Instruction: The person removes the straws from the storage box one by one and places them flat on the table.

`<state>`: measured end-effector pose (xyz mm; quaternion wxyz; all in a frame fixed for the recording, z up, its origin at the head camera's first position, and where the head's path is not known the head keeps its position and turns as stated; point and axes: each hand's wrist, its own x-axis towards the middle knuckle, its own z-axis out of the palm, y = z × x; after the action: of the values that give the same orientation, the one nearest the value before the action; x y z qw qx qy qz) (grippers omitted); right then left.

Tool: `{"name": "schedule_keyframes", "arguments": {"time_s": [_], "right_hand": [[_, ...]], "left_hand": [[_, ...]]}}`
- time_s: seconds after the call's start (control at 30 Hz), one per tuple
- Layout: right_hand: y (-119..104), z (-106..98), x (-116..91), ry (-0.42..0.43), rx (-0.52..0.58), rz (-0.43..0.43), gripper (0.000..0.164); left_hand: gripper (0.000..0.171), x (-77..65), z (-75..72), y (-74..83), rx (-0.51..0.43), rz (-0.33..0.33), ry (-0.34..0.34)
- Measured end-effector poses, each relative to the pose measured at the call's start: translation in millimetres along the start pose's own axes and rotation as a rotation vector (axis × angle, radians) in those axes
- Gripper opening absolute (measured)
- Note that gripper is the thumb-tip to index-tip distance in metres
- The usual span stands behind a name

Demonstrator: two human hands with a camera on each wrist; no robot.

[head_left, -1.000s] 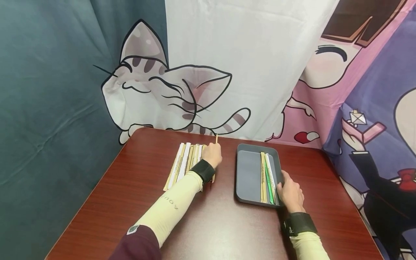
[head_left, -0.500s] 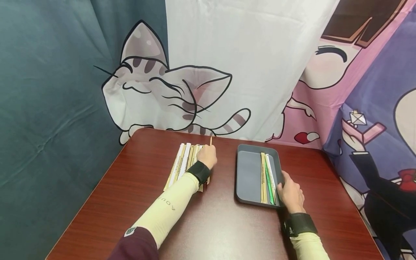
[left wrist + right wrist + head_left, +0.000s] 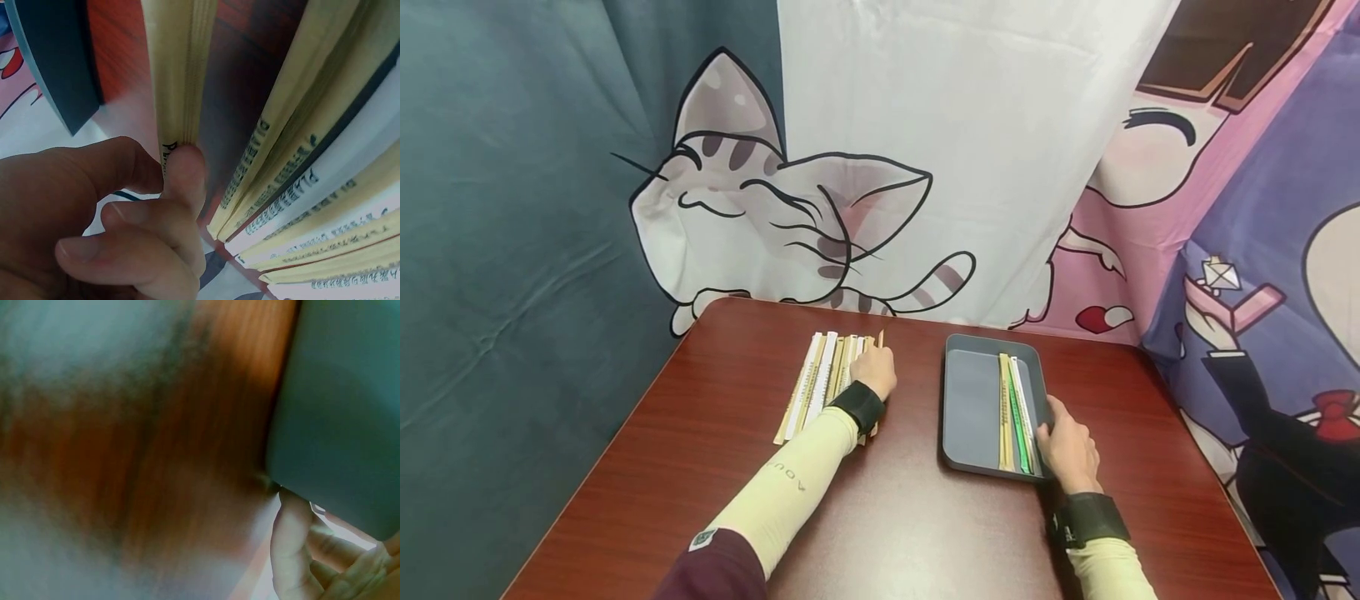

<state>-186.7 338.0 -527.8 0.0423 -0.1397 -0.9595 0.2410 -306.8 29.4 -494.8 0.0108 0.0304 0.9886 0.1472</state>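
My left hand (image 3: 875, 371) pinches a tan paper-wrapped straw (image 3: 178, 75) between thumb and fingers, beside the right end of a row of wrapped straws (image 3: 820, 375). In the left wrist view a gap separates this straw from the tan and white wrapped straws (image 3: 281, 206), which carry printed lettering. My right hand (image 3: 1071, 450) grips the right edge of a grey tray (image 3: 973, 400). Its fingers (image 3: 290, 537) meet the tray's edge in the right wrist view. Inside the tray, along its right side, lie a tan wrapped straw (image 3: 1005, 417), a green one (image 3: 1019, 421) and a white one (image 3: 1024, 400).
A reddish-brown wooden table (image 3: 887, 517) carries everything, with a strip of tabletop between the row and the tray. Behind it hangs a curtain (image 3: 1000, 167) printed with a cartoon cat and figures. A dark teal curtain (image 3: 512, 250) hangs at the left.
The left hand has moved a little left with its straw, closer to the row, and the straw's tip has dropped lower in view. The right hand and tray stay in place.
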Motion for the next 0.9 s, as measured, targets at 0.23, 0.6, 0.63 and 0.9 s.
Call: {"name": "schedule_keyframes", "arguments": {"time_s": [0.23,0.6,0.63,0.9], "right_hand": [[-1.6,-2.0,-0.7,0.002,0.004,0.006,0.057],[-1.3,-1.5,-0.8,0.011,0.0,-0.002,0.057],[-1.3,-1.4,-1.0,0.011,0.001,-0.003,0.057],[-0.3,-0.1,-0.8,0.002,-0.003,0.005,0.057]], "left_hand": [[0.017,1.1,5.9,-3.1,0.007,-0.002,0.012],[0.016,-0.4,13.2,-10.8,-0.019,-0.019,-0.011],[0.017,0.2,13.8,-11.0,-0.018,-0.019,-0.013],[0.019,3.6,18.6,-12.2,-0.017,-0.045,-0.041]]}}
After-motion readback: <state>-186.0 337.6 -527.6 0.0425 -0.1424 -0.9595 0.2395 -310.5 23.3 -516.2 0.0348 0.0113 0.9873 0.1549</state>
